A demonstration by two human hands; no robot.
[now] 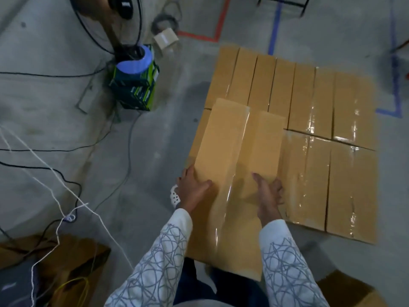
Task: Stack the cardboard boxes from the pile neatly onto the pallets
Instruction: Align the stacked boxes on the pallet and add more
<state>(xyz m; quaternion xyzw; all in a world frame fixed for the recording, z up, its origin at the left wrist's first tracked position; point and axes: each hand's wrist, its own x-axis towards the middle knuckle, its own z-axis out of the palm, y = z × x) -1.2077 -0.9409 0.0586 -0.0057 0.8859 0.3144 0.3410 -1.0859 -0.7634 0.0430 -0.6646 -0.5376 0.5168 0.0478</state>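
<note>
1. As both hands grip its near end, the long cardboard box point(239, 140) points away from the person, a shiny tape strip running down the middle of its top.
2. The left hand point(192, 189) holds the box's left edge, thumb laid on the top face and fingers down the side.
3. The right hand point(267, 193) holds the right edge, one finger stretched forward along the top and the others curled over the side.
4. The box is over the left part of a flat layer of boxes point(321, 103) on the grey floor point(155, 151); whether its far end touches that layer cannot be told.
5. The layer has a far row of narrow boxes side by side and a near row of wider ones, all taped.
6. Left of the layer, a blue tape roll point(135, 60) sits on green cartons point(137, 94), with black cables point(44, 149) and white string point(69, 217) trailing nearby.
7. A red line point(199, 37) and a blue line point(274, 25) mark the floor beyond.
8. A brown carton point(354, 291) shows at the lower right corner.
</note>
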